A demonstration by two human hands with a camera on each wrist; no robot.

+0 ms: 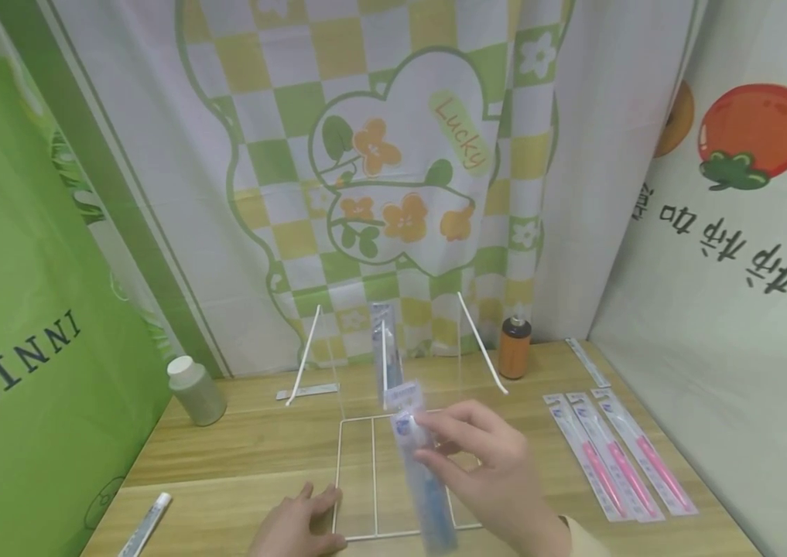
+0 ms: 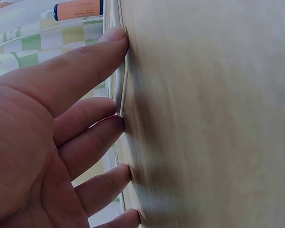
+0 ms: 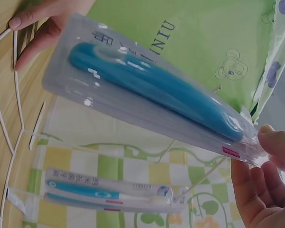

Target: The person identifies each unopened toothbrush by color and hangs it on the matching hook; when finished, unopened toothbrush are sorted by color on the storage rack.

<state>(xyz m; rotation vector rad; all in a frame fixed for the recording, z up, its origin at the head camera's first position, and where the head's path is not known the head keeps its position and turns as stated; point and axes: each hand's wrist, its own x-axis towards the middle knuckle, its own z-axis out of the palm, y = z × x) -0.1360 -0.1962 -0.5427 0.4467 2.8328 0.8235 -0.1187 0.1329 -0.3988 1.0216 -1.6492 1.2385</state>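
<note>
A packaged toothbrush [image 1: 428, 495] with a blue handle is pinched near its upper end between the thumb and fingers of my right hand [image 1: 487, 456]. It overlaps the middle hook of the white wire rack [image 1: 374, 480] in the head view. Another blue packaged toothbrush [image 3: 80, 190] hangs on that hook, behind the held one. My left hand [image 1: 299, 522] rests at the rack's left front corner. In the left wrist view its fingers [image 2: 102, 183] are spread, their tips at the tabletop and the base wire.
Three pink packaged toothbrushes [image 1: 616, 464] lie at the right, below a narrow pack [image 1: 586, 362]. An orange bottle [image 1: 514, 352] stands behind the rack's right side. At left are a white-capped jar [image 1: 198, 394] and a tube [image 1: 145, 526]. Two outer hooks [image 1: 304, 356] slant forward.
</note>
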